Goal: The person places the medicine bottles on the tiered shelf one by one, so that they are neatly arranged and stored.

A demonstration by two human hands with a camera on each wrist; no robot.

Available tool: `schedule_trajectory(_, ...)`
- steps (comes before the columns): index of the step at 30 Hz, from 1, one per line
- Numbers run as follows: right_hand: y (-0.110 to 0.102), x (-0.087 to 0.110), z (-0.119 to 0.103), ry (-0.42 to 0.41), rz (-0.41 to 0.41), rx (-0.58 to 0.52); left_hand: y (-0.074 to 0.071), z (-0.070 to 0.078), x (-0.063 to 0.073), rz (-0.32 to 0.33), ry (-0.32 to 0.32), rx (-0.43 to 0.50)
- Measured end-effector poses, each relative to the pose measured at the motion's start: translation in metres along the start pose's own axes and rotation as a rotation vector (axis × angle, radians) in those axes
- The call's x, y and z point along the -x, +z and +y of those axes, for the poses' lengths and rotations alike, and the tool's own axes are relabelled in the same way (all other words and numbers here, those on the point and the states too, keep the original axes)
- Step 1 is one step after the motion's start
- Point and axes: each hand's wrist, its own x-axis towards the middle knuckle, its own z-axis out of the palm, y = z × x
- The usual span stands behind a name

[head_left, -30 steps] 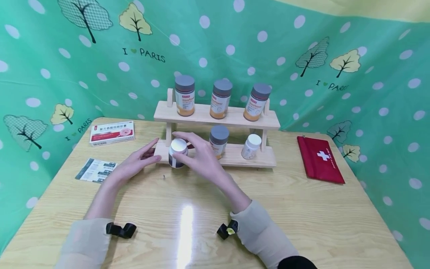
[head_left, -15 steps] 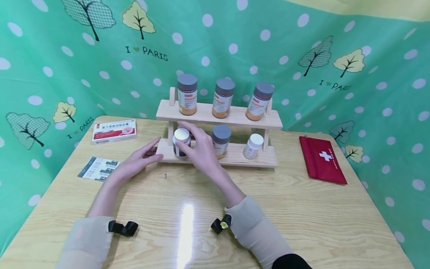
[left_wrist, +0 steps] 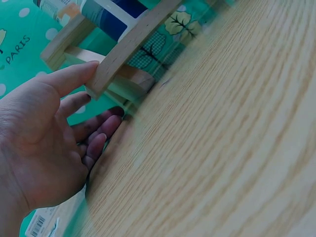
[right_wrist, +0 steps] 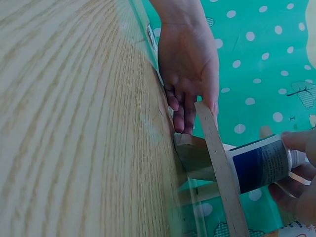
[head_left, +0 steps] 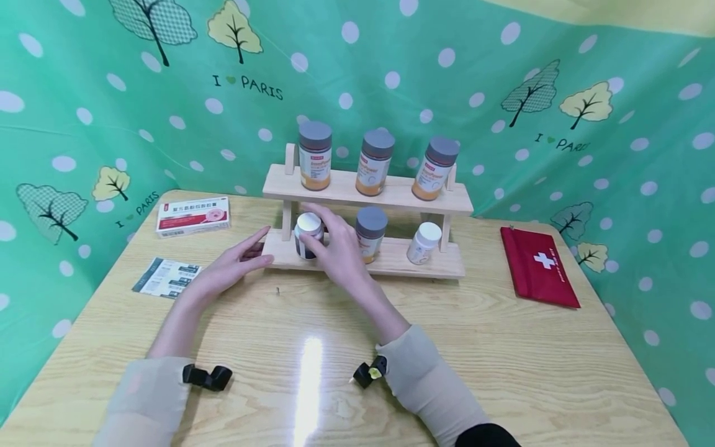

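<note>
A small bottle (head_left: 306, 249) with a dark blue label and white lid stands on the lower tier, at the left end of a two-tier wooden rack (head_left: 402, 266). My right hand (head_left: 341, 253) holds this bottle near its lid between thumb and fingers; the right wrist view shows the bottle (right_wrist: 259, 165) with its base at the board. At the rack's left end is my left hand (head_left: 231, 270). Its thumb touches the board end (left_wrist: 106, 74) in the left wrist view, with the other fingers loosely bent beyond it.
Three grey-lidded jars (head_left: 315, 158) line the upper tier. Below are another grey-lidded jar (head_left: 371, 233) and a white bottle (head_left: 423, 243). A medicine box (head_left: 192, 217) and blister pack (head_left: 167, 277) lie left, a red pouch (head_left: 539, 267) right. A green curtain (head_left: 419, 62) hangs behind.
My right hand has moved the bottle from the lower tier's front edge back and slightly right onto the board. My left hand stays at the rack's end. The head view has shifted slightly.
</note>
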Motion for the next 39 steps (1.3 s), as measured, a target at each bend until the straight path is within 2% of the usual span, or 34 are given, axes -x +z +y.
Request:
schedule_trajectory(9, 0.004, 0.002, 0.000, 0.013, -0.027, 0.010, 0.002, 0.000, 0.003, 0.005, -0.002, 0.008)
schedule_trajectory(18, 0.005, 0.004, -0.002, -0.030, 0.001, 0.011, 0.002, -0.004, 0.001, 0.006, 0.005, 0.026)
schedule_trajectory(23, -0.001, 0.004, -0.011, -0.092, 0.032, 0.005, 0.000, -0.008, -0.001, 0.009, 0.000, 0.027)
schedule_trajectory(28, -0.018, 0.004, -0.020, -0.197, 0.076, -0.016, 0.001, -0.011, -0.004, 0.028, 0.015, 0.021)
schedule_trajectory(33, -0.048, 0.003, -0.018, -0.277, 0.096, 0.016, 0.004, -0.012, -0.004, 0.063, 0.040, 0.006)
schedule_trajectory(39, -0.092, -0.002, -0.001, -0.309, 0.097, 0.104, -0.006, -0.007, 0.003, 0.117, 0.085, -0.113)
